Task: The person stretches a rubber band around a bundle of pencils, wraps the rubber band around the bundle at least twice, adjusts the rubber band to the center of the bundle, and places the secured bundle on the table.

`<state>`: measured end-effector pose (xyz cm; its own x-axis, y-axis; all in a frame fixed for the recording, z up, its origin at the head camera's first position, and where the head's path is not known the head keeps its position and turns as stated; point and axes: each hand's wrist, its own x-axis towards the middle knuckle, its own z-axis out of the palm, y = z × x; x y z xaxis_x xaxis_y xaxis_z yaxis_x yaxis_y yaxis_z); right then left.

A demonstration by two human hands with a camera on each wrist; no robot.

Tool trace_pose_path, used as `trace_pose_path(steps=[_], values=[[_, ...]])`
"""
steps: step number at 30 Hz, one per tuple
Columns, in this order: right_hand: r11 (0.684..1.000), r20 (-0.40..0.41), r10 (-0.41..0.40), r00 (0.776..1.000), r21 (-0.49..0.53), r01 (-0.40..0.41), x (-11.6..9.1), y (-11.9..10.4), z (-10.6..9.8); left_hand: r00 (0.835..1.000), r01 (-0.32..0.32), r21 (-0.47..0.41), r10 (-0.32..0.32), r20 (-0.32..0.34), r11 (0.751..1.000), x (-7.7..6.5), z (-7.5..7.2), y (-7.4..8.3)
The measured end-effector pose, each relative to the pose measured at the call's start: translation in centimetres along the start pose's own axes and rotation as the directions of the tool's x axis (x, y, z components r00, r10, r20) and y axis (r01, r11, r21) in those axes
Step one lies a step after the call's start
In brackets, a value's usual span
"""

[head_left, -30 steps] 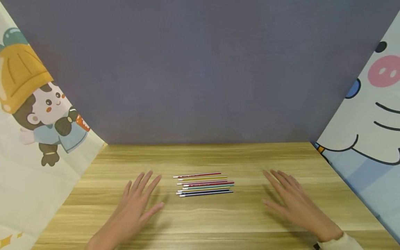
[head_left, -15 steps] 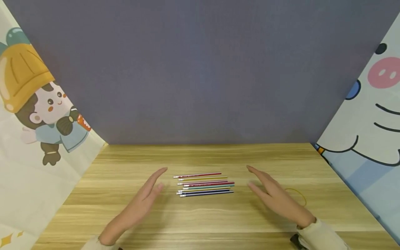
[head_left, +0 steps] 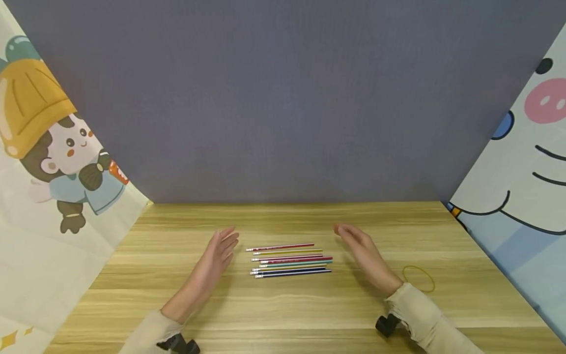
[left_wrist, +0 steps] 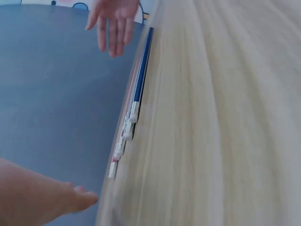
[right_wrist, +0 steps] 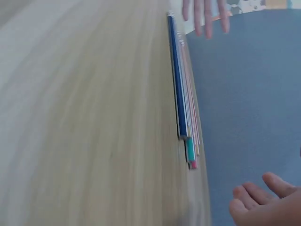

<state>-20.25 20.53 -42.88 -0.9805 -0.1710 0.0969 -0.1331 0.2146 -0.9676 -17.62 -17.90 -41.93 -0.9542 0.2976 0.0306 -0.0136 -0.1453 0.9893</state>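
Several pencils with white eraser ends lie side by side on the wooden table; among them are a red pencil (head_left: 283,247) at the back and a dark blue pencil (head_left: 294,274) at the front. My left hand (head_left: 214,258) is held left of their eraser ends, fingers extended and palm turned inward. Beyond their other ends is my right hand (head_left: 364,253), its palm also facing in. Neither hand touches the pencils. In the left wrist view, the right hand (left_wrist: 115,23) shows straight fingers. The right wrist view shows the left hand's fingers (right_wrist: 208,16) extended too.
A thin yellow rubber band (head_left: 434,284) lies on the table (head_left: 283,314) beside my right forearm. A grey panel (head_left: 283,108) stands along the back edge. Cartoon-printed sheets flank the left (head_left: 35,265) and right (head_left: 513,182) sides.
Both hands have moved inward and turned from palms down to palms facing each other. The yellow band has come into sight from behind the right hand. The pencils have stayed put.
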Motion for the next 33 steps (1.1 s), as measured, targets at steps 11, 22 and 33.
trace_pose_path(steps=[11,22,33], values=[[0.864,-0.067,0.134,0.989,0.497,-0.083,2.0,1.1,1.8,0.991,0.021,-0.309,-0.061,-0.123,0.951,2.9,0.0,-1.3],[0.843,-0.055,0.112,0.992,0.534,-0.066,2.5,2.0,3.9,0.986,0.025,-0.279,-0.069,-0.150,0.960,4.2,1.1,-2.8],[0.869,0.049,0.081,0.996,0.486,-0.095,2.3,1.8,5.9,0.991,0.037,-0.230,-0.065,-0.118,0.972,4.4,2.8,-3.3]])
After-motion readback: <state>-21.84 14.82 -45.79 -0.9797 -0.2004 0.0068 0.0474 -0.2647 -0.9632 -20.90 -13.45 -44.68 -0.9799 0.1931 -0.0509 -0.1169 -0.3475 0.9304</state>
